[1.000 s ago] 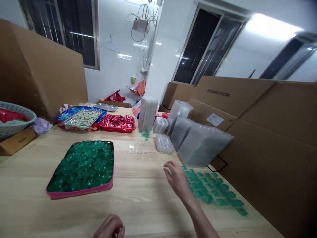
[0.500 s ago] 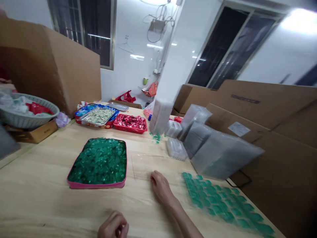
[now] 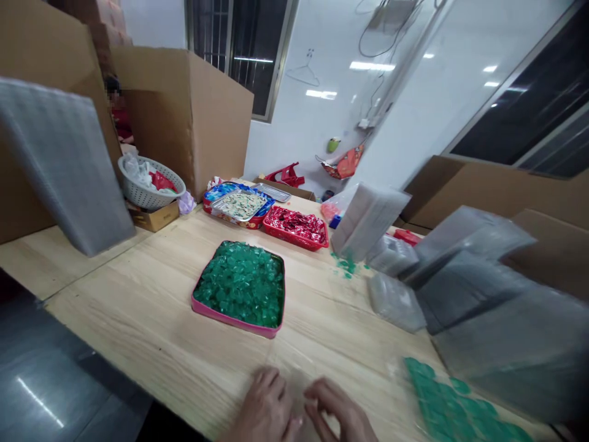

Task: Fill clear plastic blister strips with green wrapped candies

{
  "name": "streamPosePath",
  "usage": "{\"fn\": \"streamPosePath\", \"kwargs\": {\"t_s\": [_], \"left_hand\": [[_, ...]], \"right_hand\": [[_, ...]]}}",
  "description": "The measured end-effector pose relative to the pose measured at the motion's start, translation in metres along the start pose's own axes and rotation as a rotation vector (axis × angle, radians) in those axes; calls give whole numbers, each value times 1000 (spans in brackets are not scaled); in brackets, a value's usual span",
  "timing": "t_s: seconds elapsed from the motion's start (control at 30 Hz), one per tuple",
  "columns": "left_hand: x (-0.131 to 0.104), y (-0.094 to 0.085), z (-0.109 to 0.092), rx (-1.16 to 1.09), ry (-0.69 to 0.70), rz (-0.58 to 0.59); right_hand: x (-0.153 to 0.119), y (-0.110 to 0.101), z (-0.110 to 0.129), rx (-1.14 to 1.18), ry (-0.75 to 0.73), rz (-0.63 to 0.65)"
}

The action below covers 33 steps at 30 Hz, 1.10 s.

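Note:
Both hands are close together at the front edge of the wooden table [image 3: 151, 313]. My left hand [image 3: 268, 402] has its fingers curled downward, low over the tabletop. Just to its right, my right hand [image 3: 338, 408] has thumb and fingers bent towards each other. A faint transparent plastic edge shows by the fingers, but blur hides what they hold. Beyond the hands stands a pink-rimmed tin [image 3: 234, 322] heaped with small green translucent pieces [image 3: 243, 279]. Clear plastic trays filled with green pieces [image 3: 453, 402] lie at the right.
Stacks of clear plastic trays [image 3: 368, 221] and wrapped packs [image 3: 506, 331] line the right side. At the back are a red tray of shiny red packets [image 3: 297, 227] and a metal tray [image 3: 239, 205]. A basket [image 3: 151, 193] and tall plastic stack [image 3: 69, 166] stand left.
My view has swung to the left. My right hand has drawn back towards the body, beside my left hand. The clear plastic sheet no longer shows plainly on the table.

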<state>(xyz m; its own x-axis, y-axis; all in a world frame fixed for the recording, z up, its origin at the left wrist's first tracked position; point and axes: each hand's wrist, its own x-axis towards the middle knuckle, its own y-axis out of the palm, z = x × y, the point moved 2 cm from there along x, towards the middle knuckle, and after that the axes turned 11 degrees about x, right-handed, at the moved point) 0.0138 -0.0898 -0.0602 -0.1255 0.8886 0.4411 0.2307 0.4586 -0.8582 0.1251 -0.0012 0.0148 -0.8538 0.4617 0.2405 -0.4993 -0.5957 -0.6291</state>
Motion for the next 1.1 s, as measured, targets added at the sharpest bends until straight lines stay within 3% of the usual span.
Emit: {"fn": "streamPosePath", "kwargs": {"t_s": [0.1, 0.2, 0.3, 0.37, 0.57, 0.73, 0.83, 0.97, 1.1], "left_hand": [[-12, 8, 8, 81, 43, -156], [-18, 17, 10, 176, 47, -340], [-18, 19, 8, 266, 13, -541], [-18, 19, 6, 304, 7, -591], [-19, 17, 2, 310, -25, -564], [-19, 14, 7, 183, 29, -271], [-15, 0, 10, -3, -6, -181], [0, -37, 13, -369, -180, -66], [17, -73, 22, -678, -595, -21]], "right_hand": [[70, -4, 11, 47, -43, -55], [134, 15, 2, 16, -11, -87], [175, 38, -11, -61, 27, -104], [185, 46, -18, -72, 23, -101], [176, 45, -23, -8, -24, -53], [168, 43, -20, 2, -69, 15], [168, 44, -16, 3, -92, 70], [169, 42, -13, 20, -115, 87], [161, 35, -9, 291, -81, -23]]}}
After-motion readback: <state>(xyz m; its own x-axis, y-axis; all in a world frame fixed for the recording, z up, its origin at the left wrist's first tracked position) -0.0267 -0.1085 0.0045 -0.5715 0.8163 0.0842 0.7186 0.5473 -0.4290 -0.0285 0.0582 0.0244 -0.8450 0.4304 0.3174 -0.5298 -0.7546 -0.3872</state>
